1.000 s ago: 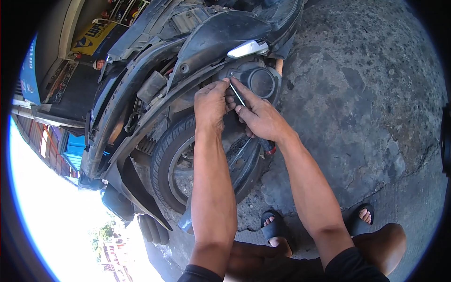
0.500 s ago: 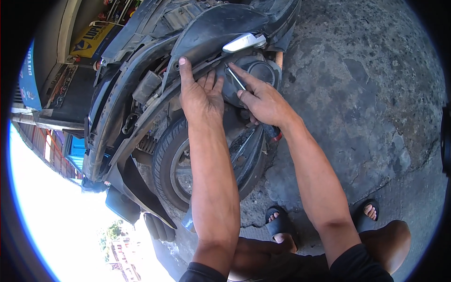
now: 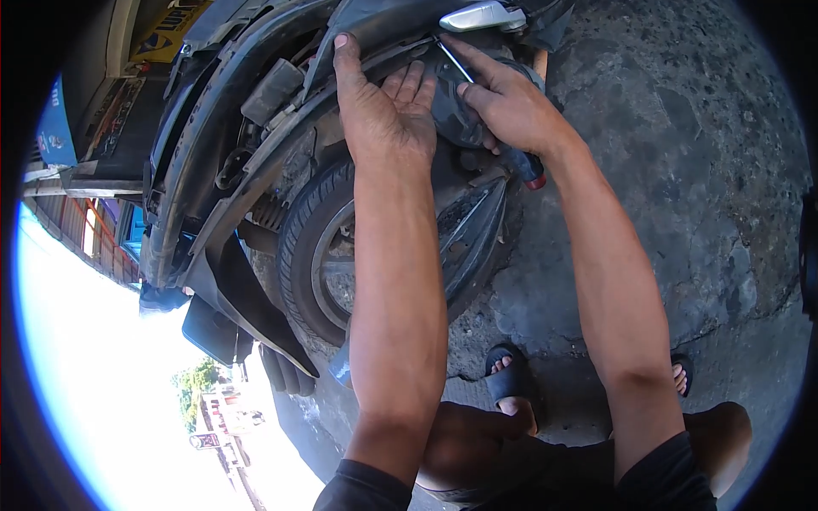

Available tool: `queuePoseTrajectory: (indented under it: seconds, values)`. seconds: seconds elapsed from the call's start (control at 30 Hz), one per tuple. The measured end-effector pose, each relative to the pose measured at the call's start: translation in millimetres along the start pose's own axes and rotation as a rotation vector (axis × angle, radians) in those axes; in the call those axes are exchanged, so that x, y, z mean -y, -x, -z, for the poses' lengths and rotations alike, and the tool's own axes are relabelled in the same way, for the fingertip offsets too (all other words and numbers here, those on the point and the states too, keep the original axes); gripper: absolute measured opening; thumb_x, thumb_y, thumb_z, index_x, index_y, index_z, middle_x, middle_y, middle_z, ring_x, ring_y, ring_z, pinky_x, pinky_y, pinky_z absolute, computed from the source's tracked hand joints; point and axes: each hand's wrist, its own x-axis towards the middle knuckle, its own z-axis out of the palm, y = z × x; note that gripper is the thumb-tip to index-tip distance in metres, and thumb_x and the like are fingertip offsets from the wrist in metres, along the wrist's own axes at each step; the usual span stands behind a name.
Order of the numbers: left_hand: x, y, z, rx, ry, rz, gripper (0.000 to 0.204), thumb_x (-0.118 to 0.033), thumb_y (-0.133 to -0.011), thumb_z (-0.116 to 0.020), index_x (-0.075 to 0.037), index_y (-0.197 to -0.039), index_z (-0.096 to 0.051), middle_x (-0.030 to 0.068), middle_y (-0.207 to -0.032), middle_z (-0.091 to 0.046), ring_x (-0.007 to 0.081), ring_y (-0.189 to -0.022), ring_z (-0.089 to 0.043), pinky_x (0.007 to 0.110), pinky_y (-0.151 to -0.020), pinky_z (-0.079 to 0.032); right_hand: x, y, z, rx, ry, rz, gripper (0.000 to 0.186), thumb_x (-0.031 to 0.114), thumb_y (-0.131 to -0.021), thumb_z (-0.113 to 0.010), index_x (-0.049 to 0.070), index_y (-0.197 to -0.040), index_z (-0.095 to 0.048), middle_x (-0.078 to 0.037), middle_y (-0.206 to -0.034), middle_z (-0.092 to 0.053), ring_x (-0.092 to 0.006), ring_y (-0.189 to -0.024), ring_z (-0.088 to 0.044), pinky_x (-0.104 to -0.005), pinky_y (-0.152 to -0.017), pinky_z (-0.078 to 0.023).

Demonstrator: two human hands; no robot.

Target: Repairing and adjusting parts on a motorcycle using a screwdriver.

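A partly stripped scooter fills the upper middle, its dark body panel (image 3: pixel 383 15) at the top. My left hand (image 3: pixel 388 111) is palm up beside that panel's lower edge, fingers stretched out and thumb up against the panel. Just right of it, my right hand (image 3: pixel 515 106) is closed around a screwdriver (image 3: pixel 455 63). Its bright shaft points up and left toward the panel's lower edge, with the index finger stretched along it. The dark handle with a red end sticks out below the palm. Whether the tip touches a fastener is too small to tell.
Below my hands stands the scooter's wheel (image 3: pixel 298 247), with a black plastic guard (image 3: pixel 477 230) beside it. A silver footrest (image 3: pixel 482 17) juts out above my right hand. Rough concrete (image 3: pixel 665 187) spreads to the right, and my sandalled foot (image 3: pixel 511 375) rests near the bottom.
The view has tilted, so the scooter and both hands sit higher in the picture. Both hands keep about the same place on the scooter, and the screwdriver is still in my right hand.
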Motion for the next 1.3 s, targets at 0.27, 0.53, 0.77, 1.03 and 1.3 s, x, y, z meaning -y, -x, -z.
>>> queuePoseTrajectory:
  seconds: [0.27, 0.53, 0.77, 1.03, 1.3]
  values:
    - [1, -12, -13, -0.079, 0.029, 0.007, 0.100, -0.053, -0.090, -0.073, -0.003, -0.157, -0.018, 0.0350, -0.157, -0.022, 0.0478, -0.150, -0.023, 0.058, -0.124, -0.018, 2, 2, -4, -0.008, -0.003, -0.013, 0.063, 0.014, -0.097, -0.052, 0.025, -0.158, -0.038, -0.014, -0.080, -0.068, -0.0175, -0.055, -0.061, -0.0350, -0.056, -0.055]
    - [2, -17, -21, -0.144, -0.043, -0.056, 0.088, -0.053, -0.092, -0.070, 0.002, -0.150, -0.033, 0.0327, -0.148, -0.040, 0.0470, -0.143, -0.038, 0.057, -0.121, -0.028, 0, 4, 0, -0.009, 0.005, 0.022, 0.062, 0.013, -0.098, -0.051, 0.024, -0.158, -0.038, -0.017, -0.084, -0.070, -0.0188, -0.059, -0.064, -0.0360, -0.061, -0.055]
    - [1, -12, -20, -0.125, -0.123, -0.077, 0.085, -0.053, -0.093, -0.066, 0.003, -0.148, -0.034, 0.0322, -0.143, -0.045, 0.0441, -0.140, -0.043, 0.055, -0.119, -0.032, 0, 10, 1, 0.023, 0.095, -0.010, 0.062, 0.012, -0.099, -0.050, 0.029, -0.157, -0.038, -0.005, -0.075, -0.062, -0.0115, -0.052, -0.057, -0.0309, -0.050, -0.050]
    - [0, -18, -16, -0.093, -0.081, -0.083, 0.079, -0.047, -0.095, -0.066, 0.001, -0.148, -0.034, 0.0299, -0.142, -0.046, 0.0425, -0.139, -0.044, 0.055, -0.120, -0.034, 5, 3, 0, 0.096, 0.143, 0.006, 0.061, 0.013, -0.099, -0.052, 0.028, -0.157, -0.040, -0.004, -0.063, -0.057, -0.0128, -0.050, -0.056, -0.0318, -0.051, -0.050]
    - [1, -11, -23, -0.142, -0.044, -0.077, 0.070, -0.046, -0.095, -0.067, 0.001, -0.141, -0.042, 0.0255, -0.136, -0.052, 0.0370, -0.132, -0.052, 0.052, -0.116, -0.040, 9, 0, 11, 0.098, 0.269, 0.041, 0.061, 0.014, -0.097, -0.052, 0.027, -0.156, -0.041, -0.013, -0.081, -0.068, -0.0177, -0.060, -0.063, -0.0359, -0.059, -0.053]
